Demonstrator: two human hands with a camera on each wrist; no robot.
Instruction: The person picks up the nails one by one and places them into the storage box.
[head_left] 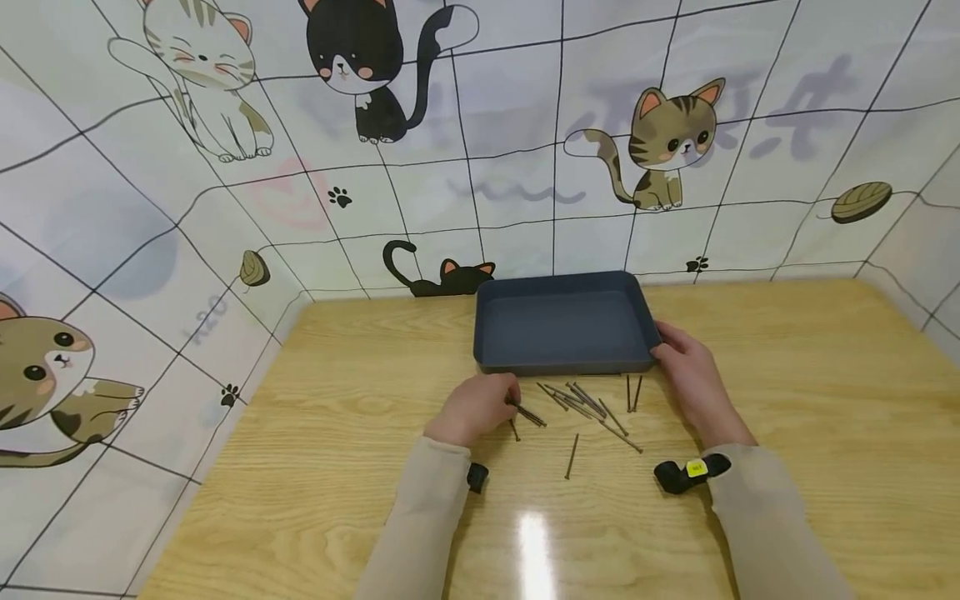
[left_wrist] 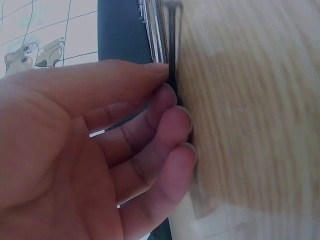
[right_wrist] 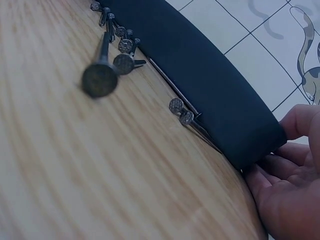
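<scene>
My left hand (head_left: 474, 408) is low over the table, left of the loose nails, with thumb and fingertips pinching a few nails (head_left: 531, 416). In the left wrist view a dark nail (left_wrist: 172, 45) sticks up past the thumb tip; the fingers hide its lower part. A dark blue-grey tray (head_left: 566, 327) lies flat behind the nails, nothing inside it. My right hand (head_left: 692, 379) grips the tray's right end near the front corner, thumb at the rim and fingers low against the wall in the right wrist view.
Several loose nails (head_left: 577, 402) lie criss-crossed before the tray. Two nails stand apart near its right corner, and a single nail (head_left: 572, 457) lies closer to me. One more nail (right_wrist: 175, 87) lies along the tray's front wall. A cat-print wall (head_left: 517, 183) rises behind the table.
</scene>
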